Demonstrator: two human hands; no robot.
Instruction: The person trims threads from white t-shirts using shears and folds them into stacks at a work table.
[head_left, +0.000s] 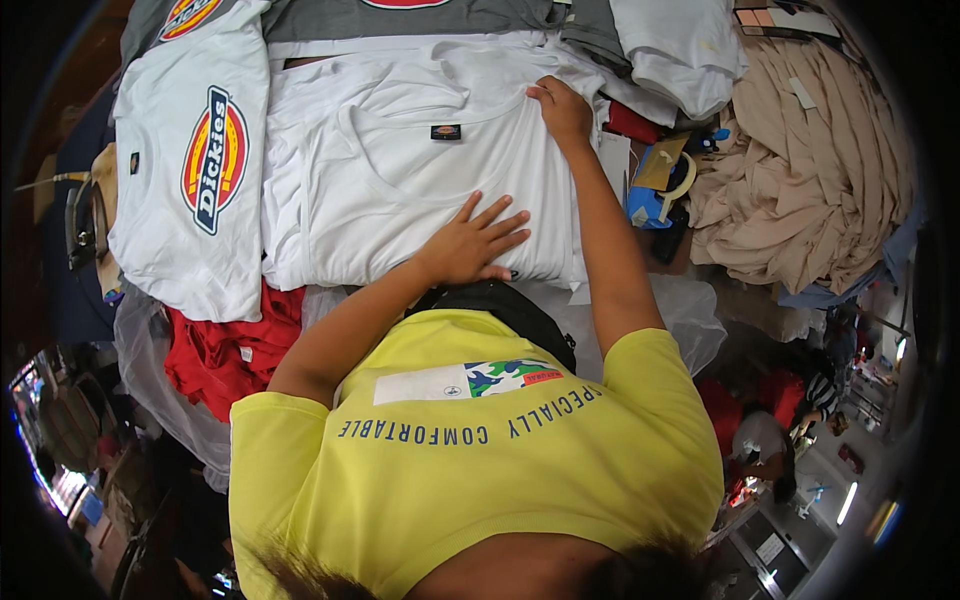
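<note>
Resting palm-down near the lower edge of the white shirt (pixel 400 225), the left hand (pixel 475 240) has its fingers spread and straight, gripping nothing. Its forearm enters from the lower left, angled up and to the right. The right arm reaches further out, nearly straight; the right hand (pixel 563 110) is at the shirt's upper right, fingers bent, fingertips on the fabric. Whether they pinch the cloth cannot be told.

The shirt lies broadly flat in front of the person, its neck label (pixel 445 132) face up, creases around the neckline. Its lower edge lies close to a black bag (pixel 510 305) at the waist, leaving little room on the near side. A printed white shirt (pixel 150 225) borders it on the left; grey garments (pixel 335 20) lie beyond the far side. To the right, a narrow strip separates it from a tape roll (pixel 690 180), with a beige cloth pile (pixel 800 170) further out. Uncovered fabric lies between the hands.
</note>
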